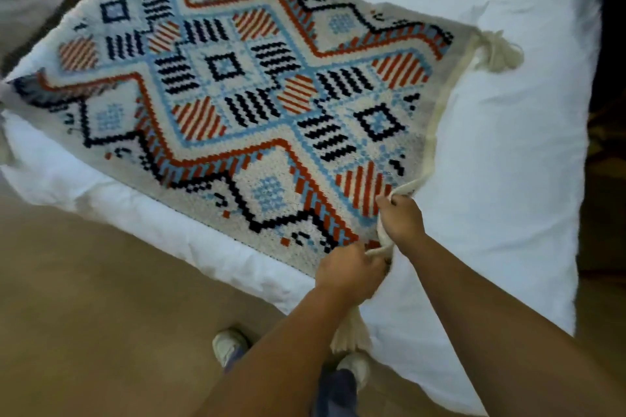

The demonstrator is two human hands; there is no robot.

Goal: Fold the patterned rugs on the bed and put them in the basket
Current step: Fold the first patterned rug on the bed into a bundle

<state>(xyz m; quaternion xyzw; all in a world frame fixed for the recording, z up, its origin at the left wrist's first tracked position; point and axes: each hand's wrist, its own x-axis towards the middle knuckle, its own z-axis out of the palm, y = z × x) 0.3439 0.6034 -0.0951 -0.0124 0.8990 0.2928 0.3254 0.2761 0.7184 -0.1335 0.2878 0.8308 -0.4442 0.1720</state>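
A patterned rug lies spread flat across the white bed, filling the upper left and centre of the frame. Its cream ground carries navy zigzags, orange-striped patches, light blue diamonds and dark striped blocks. A cream tassel sticks out from the corner at the right, and another tassel hangs over the bed edge below the hands. Both hands meet at the rug's near corner, low in the centre of the frame. The left hand is closed around the cream edging there, and the right hand pinches the same edge just above it, lifting it slightly. The rug's far left corner runs out of the frame. The fingertips are folded under the cloth and cannot be seen. Two pale shoes on the tan floor show blurred at the bottom, one half hidden behind the left forearm.
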